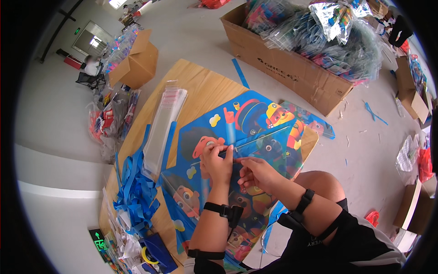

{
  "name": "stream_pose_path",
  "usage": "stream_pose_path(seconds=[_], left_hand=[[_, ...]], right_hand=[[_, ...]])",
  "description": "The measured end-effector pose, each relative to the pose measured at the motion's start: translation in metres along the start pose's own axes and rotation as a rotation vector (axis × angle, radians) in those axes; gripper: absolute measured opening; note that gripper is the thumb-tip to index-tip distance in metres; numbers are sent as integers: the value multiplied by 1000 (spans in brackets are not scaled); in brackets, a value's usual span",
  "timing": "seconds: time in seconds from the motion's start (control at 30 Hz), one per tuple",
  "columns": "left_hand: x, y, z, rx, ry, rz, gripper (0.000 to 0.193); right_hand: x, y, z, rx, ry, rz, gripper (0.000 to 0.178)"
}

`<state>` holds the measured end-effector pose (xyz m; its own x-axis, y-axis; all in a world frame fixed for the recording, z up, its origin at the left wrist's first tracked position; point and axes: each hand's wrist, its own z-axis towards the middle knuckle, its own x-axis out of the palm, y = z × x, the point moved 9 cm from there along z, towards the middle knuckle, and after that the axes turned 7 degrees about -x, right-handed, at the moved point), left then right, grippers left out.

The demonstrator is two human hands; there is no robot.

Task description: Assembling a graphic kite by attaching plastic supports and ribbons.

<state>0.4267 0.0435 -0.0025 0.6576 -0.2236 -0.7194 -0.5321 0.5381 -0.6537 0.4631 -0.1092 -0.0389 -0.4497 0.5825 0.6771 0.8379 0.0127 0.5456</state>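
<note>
A blue sheet printed with cartoon figures (207, 119), which looks like a kite, lies across the wooden table, with part of it folded over. Near its middle, my left hand (217, 160) is closed, thumb and fingers pinching at the dark folded edge. Just to the right, my right hand (256, 174) is closed too, its thumb and index finger pressed together close to the left fingertips. Whatever sits in the right fingers is too small to name. Thin rods run over the printed sheet.
Clear plastic sleeves (165, 130) lie stacked on the wooden table (194, 77), beside a heap of blue ribbons (136, 194). At the lower left is a roll of yellow tape (148, 255). Cardboard boxes (283, 64) full of bagged goods stand on the floor. A person (92, 67) sits far left.
</note>
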Motion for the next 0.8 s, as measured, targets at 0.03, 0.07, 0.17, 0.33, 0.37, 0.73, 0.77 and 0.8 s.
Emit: stream_pose_path(seconds=[0.03, 0.07, 0.17, 0.33, 0.37, 0.73, 0.77, 0.8], left_hand=[[1, 0, 0, -4, 1, -21, 22], [1, 1, -1, -7, 1, -41, 22], [0, -5, -3, -2, -16, 16, 21], [-4, -15, -5, -17, -35, 88, 20], [-6, -15, -6, -27, -33, 97, 21], [-6, -14, -2, 29, -57, 151, 27], [-8, -18, -1, 85, -82, 162, 29], [-9, -17, -1, 89, -81, 165, 29]], right_hand=[[0, -1, 0, -2, -9, 3, 46], [0, -1, 0, -4, -18, 6, 46], [-1, -2, 0, -6, -31, 15, 47], [-1, 3, -4, -36, -103, -20, 36], [-2, 6, -6, -59, -142, -51, 31], [-3, 25, -5, -328, -179, -392, 28], [-1, 26, -6, -321, -176, -409, 29], [-1, 26, -6, -323, -175, -404, 29]])
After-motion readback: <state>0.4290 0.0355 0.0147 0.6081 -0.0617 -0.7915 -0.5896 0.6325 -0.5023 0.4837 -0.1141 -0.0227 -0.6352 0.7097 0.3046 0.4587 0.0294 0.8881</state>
